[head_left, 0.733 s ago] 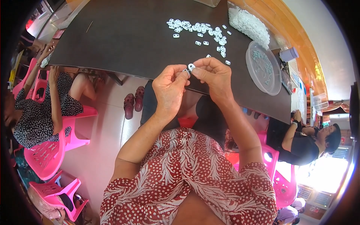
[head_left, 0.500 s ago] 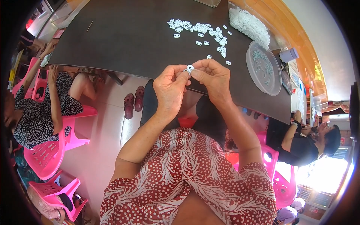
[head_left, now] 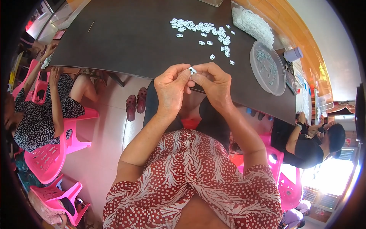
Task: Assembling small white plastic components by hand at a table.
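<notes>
We had drawn our right hand slightly nearer our left hand than a moment earlier, and the small white piece sat a touch lower. We kept each grip pinched nearly closed, thumb to forefinger, with the piece between both sets of fingertips over the bench edge. It looked glossy and rounded, with a dark opening; our fingers hid the rest.
</notes>
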Motion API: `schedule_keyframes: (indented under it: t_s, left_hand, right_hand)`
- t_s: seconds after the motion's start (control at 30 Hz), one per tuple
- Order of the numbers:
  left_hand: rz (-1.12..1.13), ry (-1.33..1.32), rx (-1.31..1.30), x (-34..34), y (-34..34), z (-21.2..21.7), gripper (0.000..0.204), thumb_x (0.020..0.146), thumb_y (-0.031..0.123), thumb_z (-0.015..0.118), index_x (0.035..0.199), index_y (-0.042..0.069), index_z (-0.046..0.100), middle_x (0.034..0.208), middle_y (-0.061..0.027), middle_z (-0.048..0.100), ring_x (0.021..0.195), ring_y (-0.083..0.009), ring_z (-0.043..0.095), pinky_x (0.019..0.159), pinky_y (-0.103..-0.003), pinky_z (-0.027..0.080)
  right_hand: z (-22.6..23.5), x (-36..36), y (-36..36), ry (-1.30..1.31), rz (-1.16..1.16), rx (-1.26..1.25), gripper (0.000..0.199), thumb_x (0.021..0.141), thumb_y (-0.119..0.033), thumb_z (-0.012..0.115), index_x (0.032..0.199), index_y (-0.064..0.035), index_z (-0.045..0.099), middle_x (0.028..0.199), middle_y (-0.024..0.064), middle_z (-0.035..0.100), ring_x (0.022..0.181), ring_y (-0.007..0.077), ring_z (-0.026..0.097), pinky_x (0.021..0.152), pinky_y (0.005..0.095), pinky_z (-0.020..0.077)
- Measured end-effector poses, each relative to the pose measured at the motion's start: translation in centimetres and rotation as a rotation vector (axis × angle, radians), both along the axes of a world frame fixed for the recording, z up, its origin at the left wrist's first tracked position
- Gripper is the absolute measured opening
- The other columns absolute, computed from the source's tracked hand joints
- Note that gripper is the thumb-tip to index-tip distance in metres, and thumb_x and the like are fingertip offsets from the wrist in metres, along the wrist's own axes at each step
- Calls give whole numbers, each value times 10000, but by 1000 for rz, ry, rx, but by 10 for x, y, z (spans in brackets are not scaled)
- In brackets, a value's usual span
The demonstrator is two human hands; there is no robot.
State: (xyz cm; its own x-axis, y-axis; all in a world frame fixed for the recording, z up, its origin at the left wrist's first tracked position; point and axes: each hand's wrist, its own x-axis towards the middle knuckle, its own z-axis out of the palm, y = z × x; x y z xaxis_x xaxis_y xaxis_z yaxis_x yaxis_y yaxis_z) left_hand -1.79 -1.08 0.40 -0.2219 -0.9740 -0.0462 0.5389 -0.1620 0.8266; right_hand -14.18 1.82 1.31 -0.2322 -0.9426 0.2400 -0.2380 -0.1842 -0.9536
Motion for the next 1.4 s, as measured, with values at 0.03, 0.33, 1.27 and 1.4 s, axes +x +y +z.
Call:
schedule_keyframes:
  t_s: [0.03,0.33,1.27,1.4]
  left_hand:
    - [-1,-4,-1,0,0,0,139,851,-10,575,970,-75,607,789,-84,624,572,-87,560,455,-189,438]
    - [17,18,2,1,1,3,144,842,-20,583,969,-79,615,792,-86,632,556,-76,540,477,-190,438]
    - [-8,143,-200,4,3,-16,180,865,87,612,982,-49,623,810,-54,612,628,-78,499,580,-202,427]
    - [30,163,-238,3,7,-16,189,878,96,600,998,-49,611,826,-51,606,647,-78,495,598,-204,426]
  right_hand:
    - [-1,0,0,77,-11,-36,158,736,13,663,888,-23,642,716,4,573,627,66,514,572,229,434]
    - [7,9,3,417,-92,-224,250,633,-5,700,873,-49,643,705,40,558,635,179,511,564,282,422]
    - [4,24,14,208,-113,-242,266,694,53,639,953,-5,643,744,50,605,668,155,528,614,272,436]
    - [2,27,14,235,-131,-309,287,686,57,646,968,3,639,771,62,606,669,166,528,606,279,444]
